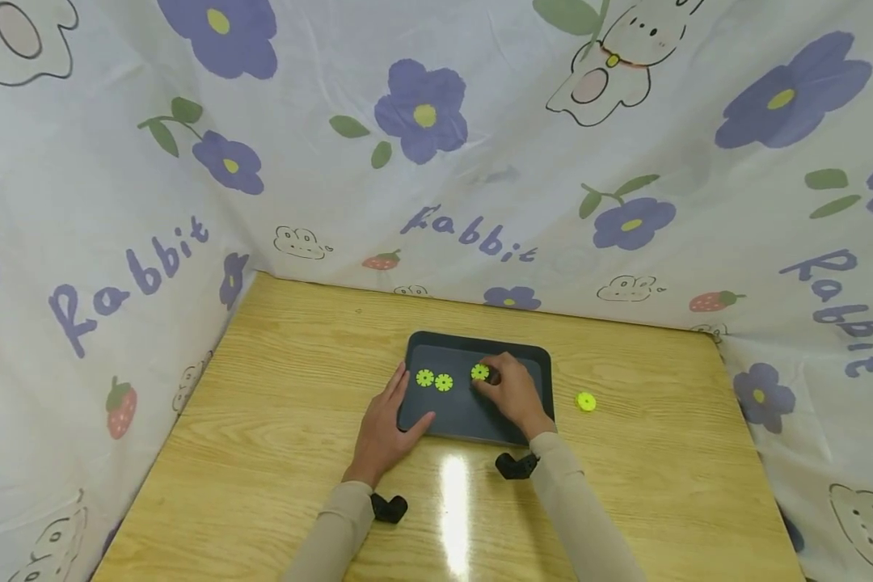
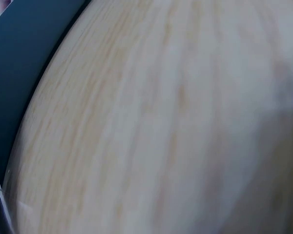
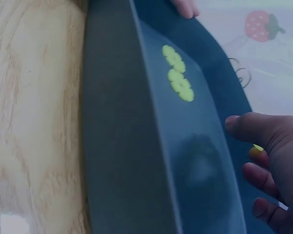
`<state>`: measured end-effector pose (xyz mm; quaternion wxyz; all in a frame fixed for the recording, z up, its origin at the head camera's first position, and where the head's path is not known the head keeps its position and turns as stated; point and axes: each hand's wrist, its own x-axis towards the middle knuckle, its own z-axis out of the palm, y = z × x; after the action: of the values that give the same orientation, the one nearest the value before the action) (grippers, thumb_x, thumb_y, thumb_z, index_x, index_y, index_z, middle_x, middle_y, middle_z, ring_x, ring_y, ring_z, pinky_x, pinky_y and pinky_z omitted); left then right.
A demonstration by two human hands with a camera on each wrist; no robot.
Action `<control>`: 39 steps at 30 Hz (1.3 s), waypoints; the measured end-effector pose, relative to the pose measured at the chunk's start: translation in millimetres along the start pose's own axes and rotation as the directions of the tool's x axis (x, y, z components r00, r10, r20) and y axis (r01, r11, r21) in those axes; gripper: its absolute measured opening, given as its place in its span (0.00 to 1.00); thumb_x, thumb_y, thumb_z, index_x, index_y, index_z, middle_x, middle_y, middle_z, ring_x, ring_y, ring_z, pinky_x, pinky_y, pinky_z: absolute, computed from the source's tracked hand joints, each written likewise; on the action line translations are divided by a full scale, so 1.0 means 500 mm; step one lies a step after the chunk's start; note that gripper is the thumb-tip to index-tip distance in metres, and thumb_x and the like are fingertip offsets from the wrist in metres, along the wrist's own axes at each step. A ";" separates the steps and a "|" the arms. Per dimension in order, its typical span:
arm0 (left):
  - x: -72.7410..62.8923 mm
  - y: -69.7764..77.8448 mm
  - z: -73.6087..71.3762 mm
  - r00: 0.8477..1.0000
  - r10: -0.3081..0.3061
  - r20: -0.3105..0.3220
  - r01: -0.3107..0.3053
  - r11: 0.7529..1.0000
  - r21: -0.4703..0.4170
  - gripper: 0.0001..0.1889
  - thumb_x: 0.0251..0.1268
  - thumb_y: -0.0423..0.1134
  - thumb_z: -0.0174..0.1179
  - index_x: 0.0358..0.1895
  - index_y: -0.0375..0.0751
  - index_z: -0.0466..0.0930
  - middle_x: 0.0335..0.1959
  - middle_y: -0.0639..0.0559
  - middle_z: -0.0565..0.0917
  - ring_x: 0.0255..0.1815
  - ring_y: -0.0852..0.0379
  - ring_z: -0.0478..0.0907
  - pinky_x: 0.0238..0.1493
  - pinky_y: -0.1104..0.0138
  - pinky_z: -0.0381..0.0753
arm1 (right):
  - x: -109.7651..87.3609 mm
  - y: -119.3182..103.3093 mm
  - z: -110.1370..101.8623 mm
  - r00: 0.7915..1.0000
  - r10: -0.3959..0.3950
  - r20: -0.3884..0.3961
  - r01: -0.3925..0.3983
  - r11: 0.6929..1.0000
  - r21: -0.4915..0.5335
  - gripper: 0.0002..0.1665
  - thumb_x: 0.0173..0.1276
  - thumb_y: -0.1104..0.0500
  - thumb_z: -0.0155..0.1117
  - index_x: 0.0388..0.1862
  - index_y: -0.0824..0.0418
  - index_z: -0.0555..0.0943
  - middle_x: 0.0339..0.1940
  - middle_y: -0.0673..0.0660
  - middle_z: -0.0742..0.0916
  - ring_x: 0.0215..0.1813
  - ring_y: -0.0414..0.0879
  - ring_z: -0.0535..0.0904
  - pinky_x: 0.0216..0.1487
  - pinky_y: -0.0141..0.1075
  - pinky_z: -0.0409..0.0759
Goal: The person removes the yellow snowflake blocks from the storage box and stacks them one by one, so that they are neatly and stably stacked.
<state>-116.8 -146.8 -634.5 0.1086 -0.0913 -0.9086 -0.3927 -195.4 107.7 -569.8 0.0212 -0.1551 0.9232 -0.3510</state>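
A dark grey tray (image 1: 451,416) lies on the wooden table. My left hand (image 1: 385,428) rests at its left side, fingers along the outer edge and thumb over the near left corner. Over the tray's right half, my right hand (image 1: 512,392) pinches a bright yellow-green notched disc (image 1: 479,372) between thumb and fingers. In the right wrist view only a sliver of that disc (image 3: 258,147) shows behind the thumb. Two similar discs, one left (image 1: 425,377) and one right (image 1: 444,382), lie side by side in the tray's left half.
Another yellow-green disc (image 1: 585,402) lies on the table (image 1: 284,388) to the right of the tray. A white cloth (image 1: 320,194) with flowers and rabbits hangs around the back and sides. Black wrist devices sit at both cuffs, the left (image 1: 389,508) and the right (image 1: 515,466).
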 end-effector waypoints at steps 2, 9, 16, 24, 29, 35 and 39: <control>-0.001 -0.001 0.000 1.000 0.001 -0.004 -0.001 1.000 0.000 0.46 0.70 0.63 0.62 0.82 0.40 0.59 0.85 0.60 0.52 0.77 0.42 0.65 0.72 0.41 0.68 | -0.004 -0.003 -0.008 1.000 -0.004 -0.016 0.004 1.000 0.020 0.23 0.68 0.58 0.76 0.59 0.64 0.86 0.42 0.56 0.83 0.34 0.43 0.77 0.35 0.40 0.80; 0.000 -0.003 0.000 1.000 0.009 -0.018 -0.009 1.000 -0.006 0.46 0.70 0.63 0.63 0.82 0.41 0.59 0.85 0.58 0.53 0.77 0.42 0.65 0.71 0.41 0.68 | -0.021 -0.001 -0.041 0.997 0.000 -0.081 0.004 0.999 0.045 0.21 0.68 0.56 0.76 0.57 0.64 0.86 0.44 0.56 0.84 0.36 0.44 0.79 0.36 0.40 0.80; -0.001 -0.006 0.001 1.000 0.000 -0.013 0.000 1.000 -0.005 0.46 0.70 0.64 0.62 0.82 0.41 0.59 0.85 0.60 0.52 0.78 0.43 0.64 0.71 0.41 0.68 | -0.044 0.030 -0.084 0.988 0.021 -0.152 -0.010 0.997 0.075 0.21 0.68 0.57 0.76 0.57 0.64 0.86 0.40 0.56 0.82 0.36 0.46 0.77 0.36 0.40 0.77; 0.004 -0.005 -0.006 1.000 -0.009 0.003 0.009 1.000 -0.004 0.46 0.70 0.62 0.64 0.82 0.40 0.59 0.85 0.59 0.52 0.79 0.44 0.63 0.73 0.43 0.66 | -0.085 0.068 -0.131 0.975 0.040 -0.217 -0.018 0.994 0.104 0.23 0.69 0.58 0.75 0.59 0.65 0.85 0.46 0.60 0.84 0.40 0.50 0.79 0.36 0.39 0.77; 0.004 -0.003 -0.004 1.000 -0.002 0.005 0.002 1.000 -0.010 0.46 0.69 0.61 0.64 0.82 0.39 0.59 0.85 0.57 0.53 0.79 0.43 0.63 0.73 0.42 0.67 | -0.110 0.107 -0.154 0.961 0.088 -0.263 -0.064 0.993 0.097 0.23 0.69 0.58 0.75 0.60 0.66 0.84 0.47 0.62 0.85 0.42 0.53 0.81 0.39 0.40 0.77; 0.004 -0.002 0.000 1.000 0.010 -0.002 -0.010 1.000 0.001 0.47 0.70 0.62 0.64 0.82 0.39 0.59 0.85 0.56 0.53 0.78 0.43 0.64 0.72 0.41 0.67 | -0.138 0.160 -0.177 0.916 0.182 -0.357 -0.155 0.983 0.103 0.23 0.70 0.59 0.74 0.60 0.68 0.84 0.50 0.65 0.85 0.44 0.57 0.82 0.44 0.44 0.77; 0.004 0.000 0.001 1.000 0.009 0.001 -0.009 1.000 -0.004 0.46 0.70 0.62 0.63 0.82 0.39 0.59 0.85 0.57 0.52 0.78 0.42 0.64 0.72 0.41 0.67 | -0.158 0.184 -0.189 0.884 0.279 -0.375 -0.246 0.960 0.134 0.24 0.73 0.56 0.72 0.61 0.68 0.83 0.53 0.66 0.84 0.47 0.58 0.81 0.47 0.47 0.78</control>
<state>-118.8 -146.3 -633.9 0.1098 -0.0956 -0.9075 -0.3941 -159.3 256.8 -564.6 -0.1094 0.0452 0.9060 -0.4064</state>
